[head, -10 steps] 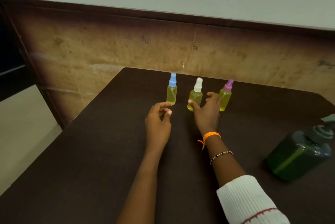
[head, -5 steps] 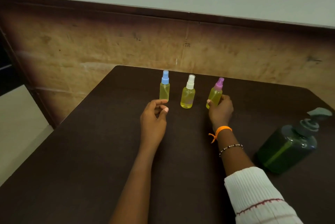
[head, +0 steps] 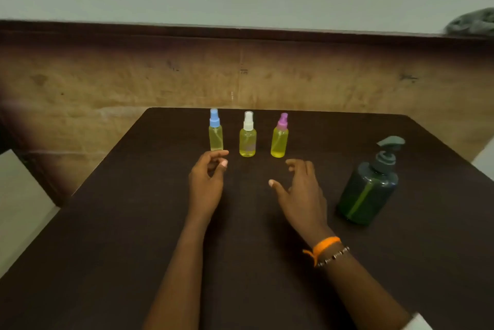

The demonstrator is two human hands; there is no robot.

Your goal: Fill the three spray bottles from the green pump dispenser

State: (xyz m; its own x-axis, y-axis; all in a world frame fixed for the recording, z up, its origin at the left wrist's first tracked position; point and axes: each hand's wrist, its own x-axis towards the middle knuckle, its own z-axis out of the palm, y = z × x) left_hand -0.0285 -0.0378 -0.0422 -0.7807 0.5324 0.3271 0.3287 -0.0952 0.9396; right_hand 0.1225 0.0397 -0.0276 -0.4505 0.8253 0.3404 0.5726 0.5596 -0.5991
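Three capped spray bottles, blue (head: 215, 130), white (head: 247, 135) and pink (head: 279, 136), stand in a row at the far side of the table (head: 107, 222), each apparently full of yellow liquid (filling looks done). Dispenser (head: 370, 185) stands right. Left hand (head: 207, 180) loosely curled, right hand (head: 299, 185) spread; both empty.

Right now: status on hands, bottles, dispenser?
Left hand and right hand open, holding nothing. Three spray bottles upright, capped, yellow liquid inside. Green pump dispenser at right, untouched. Nothing in the way.

Narrow gaps between three upright spray bottles (head: 247, 137).
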